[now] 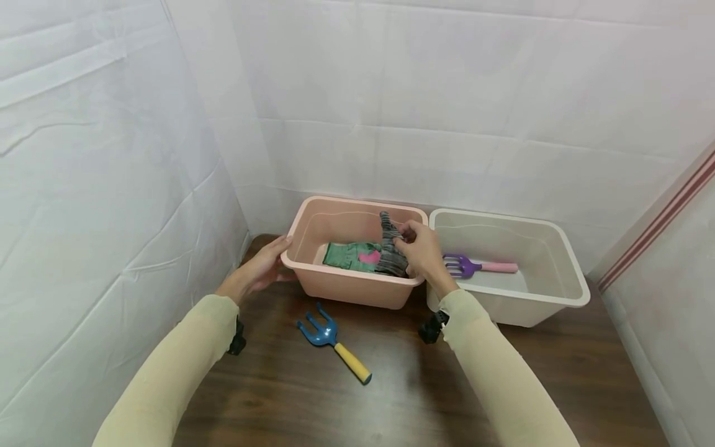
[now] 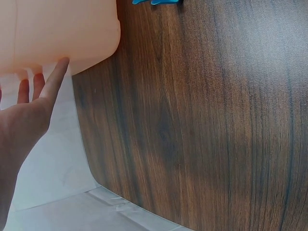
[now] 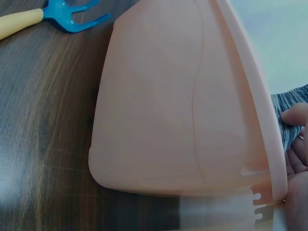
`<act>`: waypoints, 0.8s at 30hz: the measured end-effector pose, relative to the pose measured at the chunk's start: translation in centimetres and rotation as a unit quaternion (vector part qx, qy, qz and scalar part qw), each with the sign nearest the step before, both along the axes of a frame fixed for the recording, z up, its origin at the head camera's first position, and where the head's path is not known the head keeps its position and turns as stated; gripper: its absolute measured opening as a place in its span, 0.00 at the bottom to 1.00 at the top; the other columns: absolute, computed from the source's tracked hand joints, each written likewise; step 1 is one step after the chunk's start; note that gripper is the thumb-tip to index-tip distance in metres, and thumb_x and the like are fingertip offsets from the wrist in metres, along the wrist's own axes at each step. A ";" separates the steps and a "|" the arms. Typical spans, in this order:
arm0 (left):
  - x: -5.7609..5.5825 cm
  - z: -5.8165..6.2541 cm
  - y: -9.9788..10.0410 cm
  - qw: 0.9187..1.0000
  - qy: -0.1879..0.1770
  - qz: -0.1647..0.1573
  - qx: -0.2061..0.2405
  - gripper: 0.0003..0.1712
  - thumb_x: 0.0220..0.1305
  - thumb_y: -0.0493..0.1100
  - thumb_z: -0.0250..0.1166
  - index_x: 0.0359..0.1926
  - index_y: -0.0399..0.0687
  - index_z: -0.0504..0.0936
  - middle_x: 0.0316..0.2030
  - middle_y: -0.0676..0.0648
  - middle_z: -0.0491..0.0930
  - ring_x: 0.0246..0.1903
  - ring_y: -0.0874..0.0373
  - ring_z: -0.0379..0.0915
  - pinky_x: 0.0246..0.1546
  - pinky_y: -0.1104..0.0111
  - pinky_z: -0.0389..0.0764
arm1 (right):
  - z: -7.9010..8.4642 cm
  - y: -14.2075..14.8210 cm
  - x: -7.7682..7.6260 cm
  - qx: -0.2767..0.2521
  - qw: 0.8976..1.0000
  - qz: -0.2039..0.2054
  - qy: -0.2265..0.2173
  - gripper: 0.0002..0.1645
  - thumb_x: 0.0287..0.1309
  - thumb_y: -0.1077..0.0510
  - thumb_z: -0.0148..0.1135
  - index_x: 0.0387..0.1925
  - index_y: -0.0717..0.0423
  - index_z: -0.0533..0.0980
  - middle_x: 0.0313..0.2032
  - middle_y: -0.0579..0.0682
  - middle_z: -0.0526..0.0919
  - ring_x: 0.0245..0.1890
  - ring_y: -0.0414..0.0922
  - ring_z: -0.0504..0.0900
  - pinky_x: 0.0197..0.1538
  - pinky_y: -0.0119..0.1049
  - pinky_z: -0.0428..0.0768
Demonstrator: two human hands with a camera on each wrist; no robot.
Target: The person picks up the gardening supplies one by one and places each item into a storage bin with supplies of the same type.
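Note:
In the head view, my right hand (image 1: 420,248) reaches over the front right corner of a pink bin (image 1: 357,288) and pinches a grey striped knit glove (image 1: 388,251) between thumb and fingers. Part of the glove stands up, narrow end on top. Beside it on the bin floor lies a green glove (image 1: 346,254) with a pink patch. My left hand (image 1: 267,264) is at the bin's left end; in the left wrist view its fingers (image 2: 57,79) are straight, tips against the outer wall. The right wrist view shows the striped glove (image 3: 288,115) just inside the rim.
A cream bin (image 1: 564,292) stands right of the pink one, holding a purple hand fork (image 1: 466,266) with a pink handle. A blue hand fork (image 1: 326,335) with a yellow handle lies on the dark wooden table (image 1: 385,410) in front. White sheeting (image 1: 391,93) hangs behind and at both sides.

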State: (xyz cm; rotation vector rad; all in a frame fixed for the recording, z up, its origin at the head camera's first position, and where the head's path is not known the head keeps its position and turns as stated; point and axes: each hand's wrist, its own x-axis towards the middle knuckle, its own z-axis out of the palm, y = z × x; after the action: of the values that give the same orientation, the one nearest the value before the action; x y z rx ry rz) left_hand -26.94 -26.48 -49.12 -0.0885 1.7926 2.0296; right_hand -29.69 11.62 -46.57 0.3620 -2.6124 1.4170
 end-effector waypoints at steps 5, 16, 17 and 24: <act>-0.3 -0.1 0.0 1.000 0.004 0.002 0.000 0.42 0.87 0.59 0.45 0.87 0.54 0.37 0.84 0.38 0.45 0.82 0.40 0.42 0.72 0.30 0.58 | 0.0 0.1 -0.2 0.000 1.000 -0.002 0.004 0.07 0.67 0.62 0.71 0.43 0.57 0.81 0.37 0.54 0.85 0.38 0.50 0.82 0.44 0.43 0.82; -0.5 -0.1 0.2 1.000 0.004 0.005 -0.003 0.42 0.86 0.59 0.46 0.87 0.55 0.38 0.84 0.38 0.46 0.82 0.40 0.43 0.71 0.30 0.61 | 0.1 0.2 -0.4 0.008 1.000 -0.007 0.002 0.07 0.66 0.62 0.72 0.43 0.58 0.81 0.37 0.53 0.85 0.38 0.49 0.82 0.44 0.41 0.81; -0.5 -0.1 0.2 1.000 0.004 0.005 -0.002 0.42 0.86 0.59 0.46 0.87 0.55 0.38 0.84 0.38 0.46 0.82 0.40 0.43 0.71 0.30 0.61 | 0.1 0.2 -0.4 0.007 1.000 -0.007 0.002 0.07 0.66 0.62 0.72 0.43 0.58 0.81 0.37 0.53 0.85 0.38 0.48 0.82 0.44 0.41 0.81; -0.4 -0.1 0.1 1.000 0.003 0.003 0.002 0.42 0.87 0.58 0.46 0.87 0.54 0.38 0.84 0.38 0.45 0.82 0.40 0.43 0.71 0.30 0.60 | 0.1 0.3 -0.4 -0.020 1.000 0.008 -0.004 0.12 0.67 0.61 0.72 0.48 0.60 0.81 0.44 0.56 0.86 0.44 0.51 0.85 0.51 0.45 0.84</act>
State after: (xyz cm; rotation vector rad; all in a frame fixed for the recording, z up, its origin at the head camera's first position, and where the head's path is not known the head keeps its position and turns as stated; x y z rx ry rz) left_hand -27.37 -26.34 -49.17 -0.0875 1.7934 2.0393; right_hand -30.13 11.87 -46.48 0.3749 -2.5890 1.4753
